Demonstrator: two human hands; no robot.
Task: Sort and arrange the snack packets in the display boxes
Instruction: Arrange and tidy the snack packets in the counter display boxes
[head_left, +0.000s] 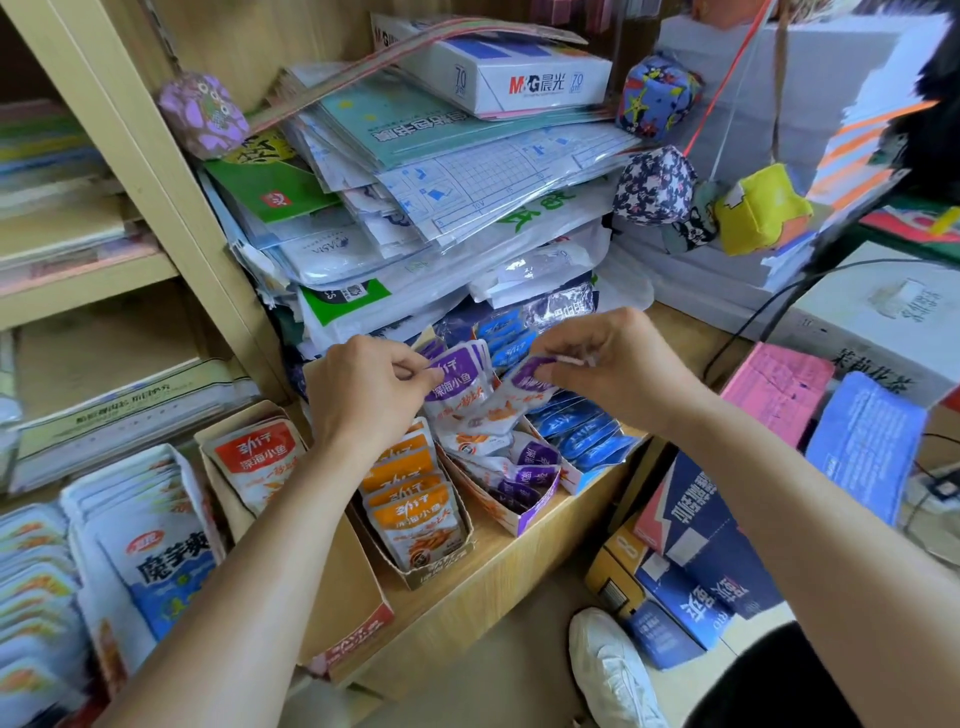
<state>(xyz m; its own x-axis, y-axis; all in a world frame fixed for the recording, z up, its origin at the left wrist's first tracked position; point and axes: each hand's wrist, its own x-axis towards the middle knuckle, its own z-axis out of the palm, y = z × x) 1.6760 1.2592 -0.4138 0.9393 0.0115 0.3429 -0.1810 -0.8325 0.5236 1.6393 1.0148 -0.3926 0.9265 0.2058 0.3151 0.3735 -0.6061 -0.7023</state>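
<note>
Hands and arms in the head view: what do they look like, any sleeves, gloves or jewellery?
Both are bare. The left hand and right hand wear no gloves, and no rings, watch or bracelet show. Both forearms are uncovered from wrist to the frame edge, with no sleeve in sight. Nails look short and unpainted, as far as the blur allows.

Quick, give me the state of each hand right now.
Left hand: closed, pinching the top of an upright purple snack packet.
Right hand: closed, pinching a second purple packet by its top edge.
</note>
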